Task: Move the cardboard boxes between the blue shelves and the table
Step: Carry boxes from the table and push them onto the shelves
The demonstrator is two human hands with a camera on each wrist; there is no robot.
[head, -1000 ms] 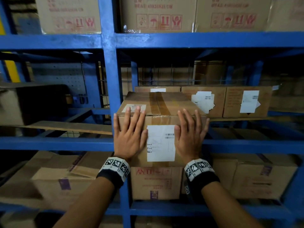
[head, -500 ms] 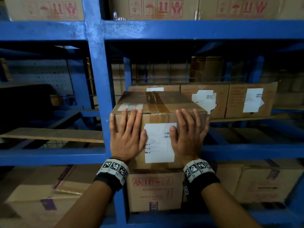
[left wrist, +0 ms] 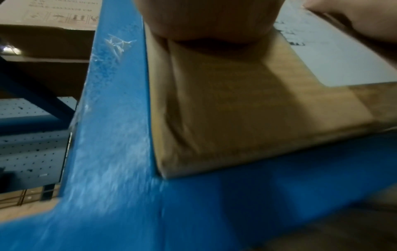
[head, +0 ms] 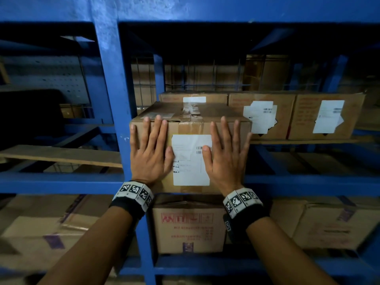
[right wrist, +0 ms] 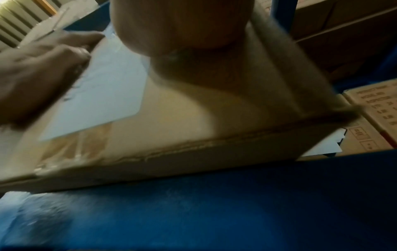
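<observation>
Brown cardboard box (head: 191,124), white label (head: 190,161); blue shelves (head: 115,99); black-white checkered wristbands (head: 134,192).

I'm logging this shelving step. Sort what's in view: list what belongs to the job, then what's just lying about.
In the job:
- brown taped cardboard box with white label
- left hand, flat on its front
- right hand, flat on its front
- blue metal shelf beam under it

Lying about:
- two labelled brown boxes behind
- red-printed carton below
- loose wooden board

The blue shelf (head: 308,185) carries a taped cardboard box (head: 191,122) under the fingers (head: 156,130); three labelled boxes (head: 265,118) sit beyond the fingers.
</observation>
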